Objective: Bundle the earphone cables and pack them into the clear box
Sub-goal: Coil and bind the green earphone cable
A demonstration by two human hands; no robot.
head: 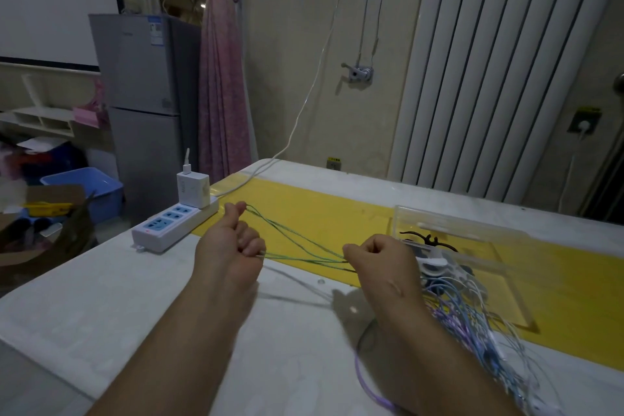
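Note:
A thin green earphone cable (297, 245) is stretched in several strands between my two hands above the table. My left hand (229, 246) is closed on one end of the loops, with strands running over the thumb and out from under the curled fingers. My right hand (378, 263) is closed in a fist on the other end. The clear box (472, 240) lies open to the right on the yellow runner, with dark and white bundled earphones inside. A loose pile of purple, blue and white earphone cables (472, 324) lies beside my right forearm.
A white power strip (172, 223) with a charger (192, 189) plugged in sits at the table's left edge, its white lead running to the wall. The yellow runner (320, 213) crosses the white table (118, 297). A fridge and clutter stand beyond the left edge.

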